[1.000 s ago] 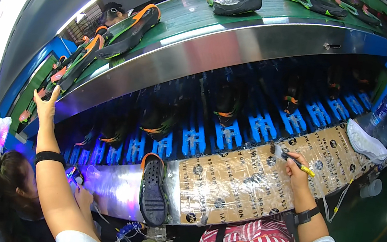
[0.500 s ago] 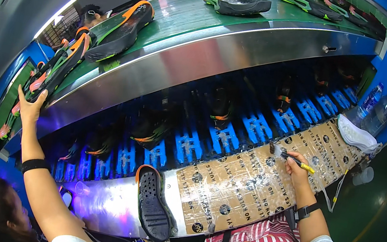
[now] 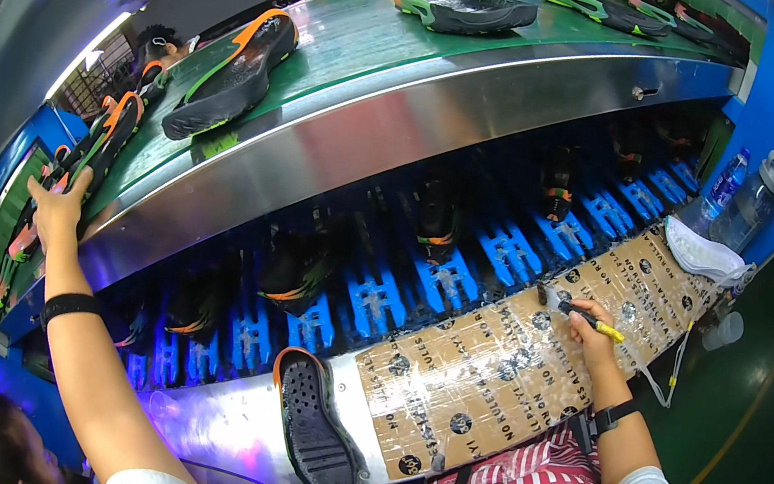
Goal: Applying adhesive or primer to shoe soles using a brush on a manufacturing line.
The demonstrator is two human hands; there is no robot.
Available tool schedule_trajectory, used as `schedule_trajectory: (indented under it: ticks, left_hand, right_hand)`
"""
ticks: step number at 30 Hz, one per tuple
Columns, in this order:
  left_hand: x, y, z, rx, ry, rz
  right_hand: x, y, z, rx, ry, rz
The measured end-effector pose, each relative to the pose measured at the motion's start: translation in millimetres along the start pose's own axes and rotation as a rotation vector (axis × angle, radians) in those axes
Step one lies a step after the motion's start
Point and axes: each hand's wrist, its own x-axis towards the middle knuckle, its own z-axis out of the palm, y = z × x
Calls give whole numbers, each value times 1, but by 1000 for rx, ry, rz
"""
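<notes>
At the far left, my left hand (image 3: 60, 209) reaches to the green belt, thumb and fingers round the near end of a black shoe sole (image 3: 108, 137) with orange and green edging. Its grip is partly hidden by the hand. My right hand (image 3: 590, 333) is closed on a brush (image 3: 608, 331) with a black and yellow handle, its dark bristles just over the cardboard-covered ledge (image 3: 478, 373). A separate black sole (image 3: 317, 429) with a perforated part and orange rim lies on the metal ledge between my arms.
More soles (image 3: 235, 81) ride on the green belt (image 3: 338, 42) above a steel edge. Underneath, blue holders (image 3: 376, 301) stand in a row, dark shoe parts among them. Bottles (image 3: 752, 204) and a white mask (image 3: 704, 254) sit at right. Other people are beyond the belt and at lower left.
The view has shifted slightly. My left hand has come a little farther onto the sole at the left. My right hand keeps its hold on the brush, nearly unmoved.
</notes>
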Motion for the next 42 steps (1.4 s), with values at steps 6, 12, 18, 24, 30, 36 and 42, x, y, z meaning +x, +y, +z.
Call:
schedule_trajectory:
  ticks: [6,12,18,24,30,36,42]
  left_hand:
    - [136,-177,-6,-2,252,179]
    - [76,-101,29,172,-75,403]
    - [95,-106,53,-25,-196,565]
    - [99,-113,40,-156,-17,554]
    - [41,-83,10,-335,55,198]
    - [5,-53,-50,-509,340,380]
    - [-106,14,-162,-705,94,433]
  right_hand:
    - [6,5,8,38,-56,-7]
    - [-1,-3,-2,-72,39,-9]
    - [-1,-9,6,-106,65,21]
    - [-3,-2,3,-49,84,1]
    - [-1,-4,-3,-39,41,36]
    - [2,-11,1,24,-3,12]
    - [1,-6,-8,31,-16,19]
